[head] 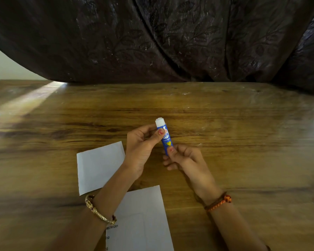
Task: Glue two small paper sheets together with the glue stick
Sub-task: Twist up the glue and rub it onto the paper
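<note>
A blue glue stick (165,138) with a white top is held upright above the wooden table (225,127). My left hand (141,147) pinches its upper part, thumb on the label. My right hand (185,158) grips its lower end. One small white paper sheet (98,167) lies on the table to the left of my left hand. A second white sheet (141,220) lies nearer to me, partly under my left forearm, with some printed digits at its left edge. I cannot tell whether the white top is a cap or bare glue.
A dark patterned curtain (170,38) hangs along the table's far edge. A pale wall (4,66) shows at the far left. A gold bangle (98,212) circles my left wrist and an orange braided band (219,201) my right.
</note>
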